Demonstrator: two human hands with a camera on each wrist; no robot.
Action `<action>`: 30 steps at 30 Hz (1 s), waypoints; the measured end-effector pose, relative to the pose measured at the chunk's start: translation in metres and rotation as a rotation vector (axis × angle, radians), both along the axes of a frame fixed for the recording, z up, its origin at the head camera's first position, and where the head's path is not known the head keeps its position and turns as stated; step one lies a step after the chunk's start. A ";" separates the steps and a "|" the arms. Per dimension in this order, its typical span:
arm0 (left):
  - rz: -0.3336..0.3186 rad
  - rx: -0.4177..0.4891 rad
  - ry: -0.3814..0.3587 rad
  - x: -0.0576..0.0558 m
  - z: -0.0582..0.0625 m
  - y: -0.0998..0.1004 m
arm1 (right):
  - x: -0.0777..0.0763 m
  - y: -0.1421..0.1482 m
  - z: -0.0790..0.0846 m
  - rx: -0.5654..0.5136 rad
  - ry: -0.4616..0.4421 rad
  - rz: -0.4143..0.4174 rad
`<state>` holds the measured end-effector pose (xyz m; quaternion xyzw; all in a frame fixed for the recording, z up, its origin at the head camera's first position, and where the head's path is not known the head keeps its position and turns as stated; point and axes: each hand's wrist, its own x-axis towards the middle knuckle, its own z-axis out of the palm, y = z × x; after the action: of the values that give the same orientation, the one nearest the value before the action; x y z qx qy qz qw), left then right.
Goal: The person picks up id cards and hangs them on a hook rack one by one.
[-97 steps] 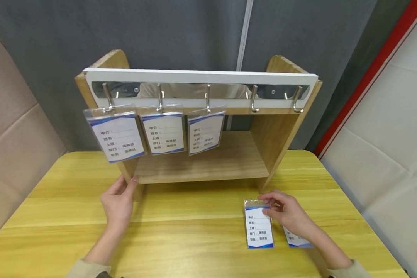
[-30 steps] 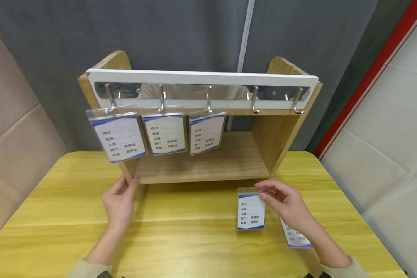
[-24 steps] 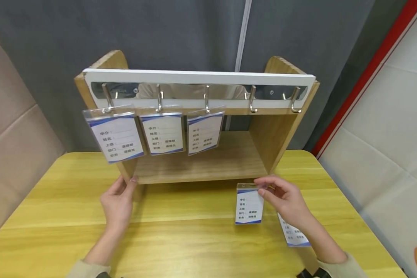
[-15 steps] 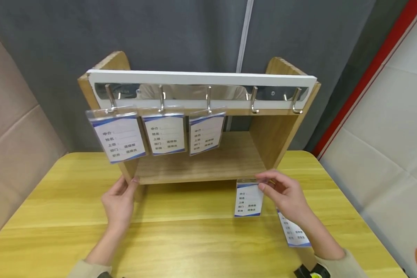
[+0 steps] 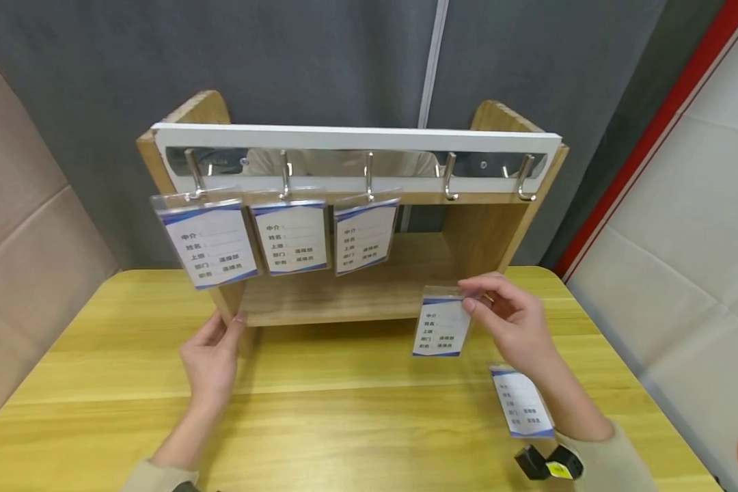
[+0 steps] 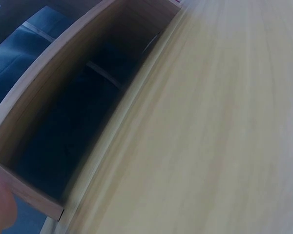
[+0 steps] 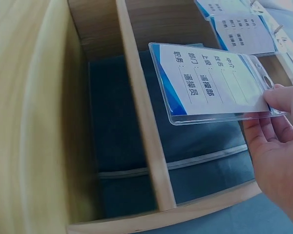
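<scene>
My right hand (image 5: 513,324) pinches a clear-sleeved ID badge (image 5: 441,328) by its top right corner, thumb in front. The badge hangs in front of the shelf's lower board, off the table; in the right wrist view its slot shows beside the thumb. My left hand (image 5: 209,355) grips the lower left side of the wooden shelf (image 5: 359,311); only a blurred bit of it shows in the left wrist view. Three similar badges, left (image 5: 211,242), second (image 5: 291,236) and third (image 5: 366,236), hang from the hooks above. Another badge (image 5: 523,403) lies on the table near my right forearm.
A white hook rail (image 5: 357,135) runs across the shelf's top front. Its fourth hook (image 5: 450,178) and right-end hook (image 5: 525,178) bear no badges. The yellow wooden table (image 5: 344,424) extends in front. A grey curtain (image 5: 320,61) stands behind.
My right hand has lifted the badge from the table, up and towards the shelf. The badge lying on the table is now less covered. The left hand keeps its grip in place.
</scene>
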<state>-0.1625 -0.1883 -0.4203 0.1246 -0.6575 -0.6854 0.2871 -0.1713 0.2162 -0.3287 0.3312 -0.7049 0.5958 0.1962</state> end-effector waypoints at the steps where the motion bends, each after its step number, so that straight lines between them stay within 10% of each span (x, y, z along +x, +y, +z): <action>1: 0.001 -0.002 0.000 0.000 0.000 0.000 | -0.001 0.000 0.002 -0.008 0.007 0.005; 30: -0.005 -0.001 0.014 0.001 0.001 0.001 | -0.015 -0.007 0.042 -0.020 0.118 -0.061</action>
<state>-0.1618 -0.1874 -0.4191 0.1180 -0.6561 -0.6865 0.2904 -0.1861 0.2093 -0.2865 0.3422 -0.6958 0.5761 0.2587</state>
